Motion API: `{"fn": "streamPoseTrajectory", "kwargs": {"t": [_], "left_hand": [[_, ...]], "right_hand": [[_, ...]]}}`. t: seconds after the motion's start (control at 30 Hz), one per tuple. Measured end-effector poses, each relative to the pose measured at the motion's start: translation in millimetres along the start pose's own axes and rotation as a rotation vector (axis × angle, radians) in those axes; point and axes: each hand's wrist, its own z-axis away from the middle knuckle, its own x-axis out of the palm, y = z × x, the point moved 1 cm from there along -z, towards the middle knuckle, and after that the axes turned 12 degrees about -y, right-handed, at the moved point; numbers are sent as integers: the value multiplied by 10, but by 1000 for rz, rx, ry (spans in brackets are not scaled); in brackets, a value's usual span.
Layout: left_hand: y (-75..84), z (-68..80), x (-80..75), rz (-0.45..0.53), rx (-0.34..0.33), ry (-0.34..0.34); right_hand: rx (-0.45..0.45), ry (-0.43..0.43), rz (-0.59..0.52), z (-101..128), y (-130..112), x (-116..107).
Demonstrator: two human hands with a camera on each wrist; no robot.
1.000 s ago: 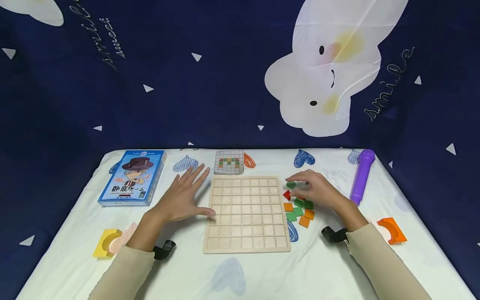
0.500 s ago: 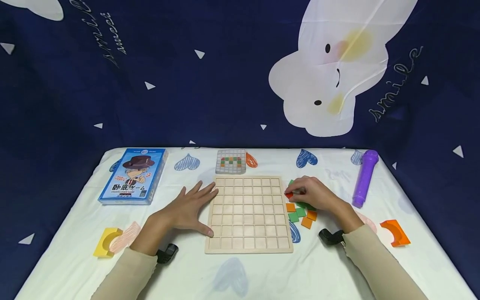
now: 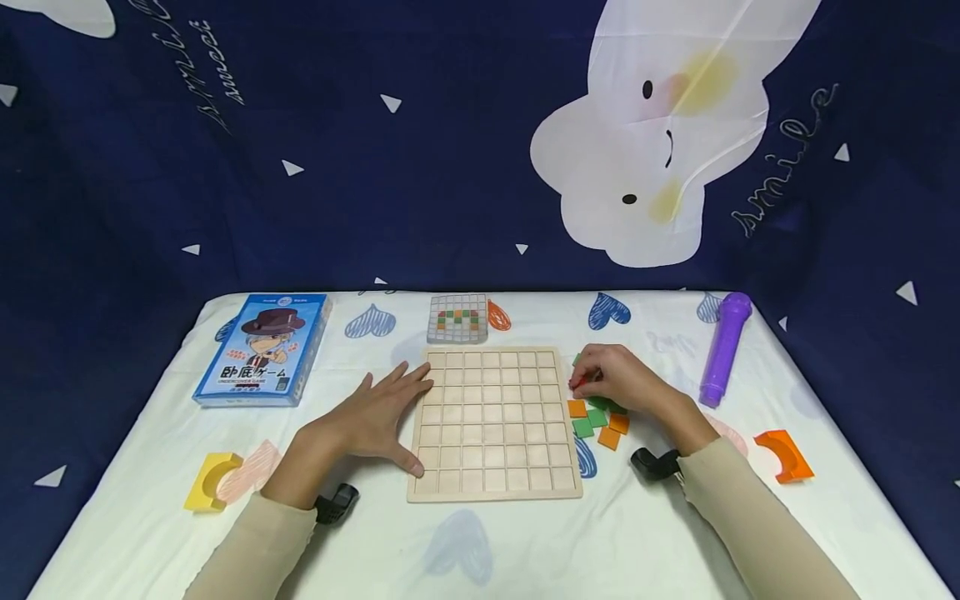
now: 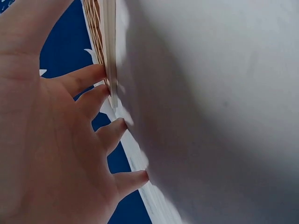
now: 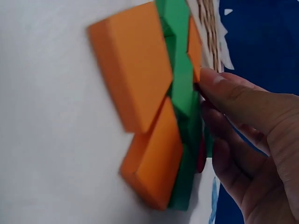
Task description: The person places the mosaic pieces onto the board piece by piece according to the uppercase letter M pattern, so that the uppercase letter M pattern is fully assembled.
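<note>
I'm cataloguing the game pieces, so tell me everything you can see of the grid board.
The grid board is pale, roughly square and looks wooden, with a plain border and thin lines dividing it into seven rows of seven bare cells. It lies flat on the white, heart-printed cloth, in front of the person. The left hand touches its left edge.

Wooden grid board (image 3: 489,423) flat before you, red tile (image 3: 574,385) pinched in your right hand (image 3: 619,379), orange tiles (image 3: 609,438), green tiles (image 3: 582,428) alongside.
</note>
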Motion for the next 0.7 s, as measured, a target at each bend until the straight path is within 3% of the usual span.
{"fn": "streamPoseTrajectory", "kwargs": {"t": [0.27,0.7], "left_hand": [[15,7,25,48,2,4],[37,51,32,58,-4,1]], "right_hand": [[-26,47,-63,-152,-132,-83],[-64,-41,-136,-498,-451,96]]}}
